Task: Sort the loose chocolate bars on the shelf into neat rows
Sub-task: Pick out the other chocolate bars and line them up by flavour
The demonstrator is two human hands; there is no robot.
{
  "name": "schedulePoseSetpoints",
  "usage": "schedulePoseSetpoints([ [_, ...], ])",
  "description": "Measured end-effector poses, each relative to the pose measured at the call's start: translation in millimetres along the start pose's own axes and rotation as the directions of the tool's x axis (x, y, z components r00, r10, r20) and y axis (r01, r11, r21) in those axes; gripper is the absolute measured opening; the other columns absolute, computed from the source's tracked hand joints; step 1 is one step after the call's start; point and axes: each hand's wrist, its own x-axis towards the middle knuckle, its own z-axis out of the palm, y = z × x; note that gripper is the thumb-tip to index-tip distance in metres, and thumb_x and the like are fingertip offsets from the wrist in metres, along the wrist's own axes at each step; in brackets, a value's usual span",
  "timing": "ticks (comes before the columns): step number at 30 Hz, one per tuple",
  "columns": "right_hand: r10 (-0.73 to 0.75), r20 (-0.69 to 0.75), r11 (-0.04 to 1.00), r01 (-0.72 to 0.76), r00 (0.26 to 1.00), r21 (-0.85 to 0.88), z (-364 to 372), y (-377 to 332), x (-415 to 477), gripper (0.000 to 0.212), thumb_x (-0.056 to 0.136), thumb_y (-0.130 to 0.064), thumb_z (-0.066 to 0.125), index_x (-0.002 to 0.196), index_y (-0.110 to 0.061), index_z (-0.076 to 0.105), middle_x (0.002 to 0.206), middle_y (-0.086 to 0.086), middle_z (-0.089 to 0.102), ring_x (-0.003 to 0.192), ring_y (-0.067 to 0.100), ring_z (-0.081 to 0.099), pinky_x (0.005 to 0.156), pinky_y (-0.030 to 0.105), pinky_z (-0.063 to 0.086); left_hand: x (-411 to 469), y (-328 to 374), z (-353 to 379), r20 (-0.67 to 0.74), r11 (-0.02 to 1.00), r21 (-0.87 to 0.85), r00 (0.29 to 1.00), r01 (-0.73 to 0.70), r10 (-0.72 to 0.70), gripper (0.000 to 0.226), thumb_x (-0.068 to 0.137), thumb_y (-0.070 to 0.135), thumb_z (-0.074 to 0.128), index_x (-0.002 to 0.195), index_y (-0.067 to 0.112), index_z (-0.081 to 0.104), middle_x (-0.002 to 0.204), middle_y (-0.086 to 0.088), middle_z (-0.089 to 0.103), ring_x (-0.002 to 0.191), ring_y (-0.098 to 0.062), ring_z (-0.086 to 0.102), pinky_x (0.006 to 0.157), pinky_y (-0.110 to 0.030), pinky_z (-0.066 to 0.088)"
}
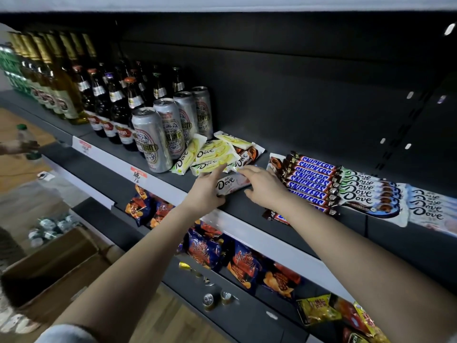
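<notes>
Held bar: a pale Dove bar (231, 184) sits at the centre of the frame, over the front of the dark shelf (247, 206).
Left hand (206, 190): grips the bar's left end, thumb below and fingers above. The index finger reaches up to the loose pile.
Right hand (263, 186): over the bar's right end, fingers loosely curled. The index tip touches a wrapper corner; whether it pinches anything cannot be told.
Loose pile: yellow Dove bars (212, 154) and a brown Dove bar (249, 154), heaped crookedly just above the hands.
Neat rows: Snickers bars (311, 179) right of the hands, then rowed Dove bars (366, 194) further right.
Left of pile: beer cans (158, 134), with bottles (99, 100) toward the upper left.
Lower shelf: snack bags (205, 248).
Lower left: cardboard box (61, 263).
</notes>
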Motion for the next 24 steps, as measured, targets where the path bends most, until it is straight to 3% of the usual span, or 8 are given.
schedulePoseSetpoints([
  [4, -0.042, 0.063, 0.998, 0.045, 0.997, -0.037, 6, -19, 11, 0.062, 0.087, -0.013, 0.057, 0.142, -0.020, 0.032, 0.148, 0.000, 0.033, 0.137, 0.019, 0.026, 0.115, 0.047, 0.002, -12, -6, -12, -0.026, 1.000, 0.003, 1.000, -0.016, 0.016, 0.081, 0.071, 0.005, 0.067, 0.142, 0.020, 0.031, 0.114, -0.010, 0.064, 0.111, -0.030, 0.049, 0.081, -0.027, 0.039],
  [7, -0.084, 0.027, 0.990, 0.087, 0.996, -0.114, 8, -28, 16, 0.054, 0.088, -0.016, 0.055, 0.138, -0.021, 0.037, 0.134, 0.003, 0.044, 0.129, 0.022, 0.038, 0.116, 0.046, 0.002, -19, -12, -19, -0.054, 0.999, 0.025, 0.998, -0.028, 0.029, 0.076, 0.073, 0.005, 0.066, 0.141, 0.018, 0.034, 0.122, -0.009, 0.061, 0.118, -0.027, 0.047, 0.087, -0.026, 0.039],
  [10, -0.135, -0.016, 0.975, 0.130, 0.991, -0.181, 7, -33, 20, 0.052, 0.089, -0.024, 0.053, 0.138, -0.021, 0.037, 0.126, 0.005, 0.044, 0.122, 0.024, 0.043, 0.117, 0.047, 0.007, -21, -20, -26, -0.139, 1.000, 0.020, 0.990, -0.017, 0.019, 0.067, 0.076, 0.000, 0.062, 0.137, 0.016, 0.041, 0.130, -0.007, 0.053, 0.116, -0.024, 0.051, 0.090, -0.017, 0.033],
  [12, -0.141, -0.036, 0.971, 0.131, 0.989, -0.198, 5, -37, 20, 0.058, 0.091, -0.029, 0.050, 0.144, -0.021, 0.027, 0.126, 0.006, 0.042, 0.118, 0.024, 0.047, 0.114, 0.044, 0.014, -21, -22, -31, -0.228, 1.000, 0.009, 0.974, 0.006, -0.004, 0.060, 0.078, 0.000, 0.063, 0.134, 0.013, 0.045, 0.132, -0.007, 0.048, 0.121, -0.022, 0.048, 0.093, -0.011, 0.026],
  [17, -0.161, -0.120, 0.968, 0.133, 0.980, -0.214, -7, -33, 15, 0.067, 0.091, -0.034, 0.049, 0.147, -0.019, 0.017, 0.124, 0.007, 0.038, 0.113, 0.024, 0.047, 0.108, 0.044, 0.020, -12, -15, -34, -0.271, 0.998, 0.066, 0.962, -0.021, 0.038, 0.049, 0.080, 0.005, 0.067, 0.127, 0.009, 0.054, 0.128, -0.011, 0.048, 0.118, -0.025, 0.049, 0.096, -0.015, 0.028],
  [20, -0.166, -0.206, 0.964, 0.116, 0.964, -0.238, -17, -16, 5, 0.063, 0.090, -0.035, 0.051, 0.145, -0.022, 0.024, 0.123, 0.005, 0.037, 0.109, 0.025, 0.047, 0.104, 0.041, 0.026, 1, -1, -26, -0.282, 0.997, 0.048, 0.957, -0.058, 0.069, 0.048, 0.081, 0.006, 0.067, 0.127, 0.006, 0.054, 0.129, -0.013, 0.048, 0.120, -0.027, 0.048, 0.098, -0.021, 0.032],
  [24, -0.167, -0.356, 0.955, 0.062, 0.919, -0.289, -34, 17, -16, 0.053, 0.083, -0.028, 0.063, 0.134, -0.021, 0.047, 0.120, 0.008, 0.049, 0.102, 0.030, 0.053, 0.089, 0.041, 0.037, 24, 31, -8, -0.288, 0.990, 0.020, 0.948, -0.136, 0.136, 0.048, 0.084, 0.004, 0.063, 0.131, 0.004, 0.050, 0.139, -0.012, 0.043, 0.127, -0.025, 0.042, 0.100, -0.015, 0.025],
])
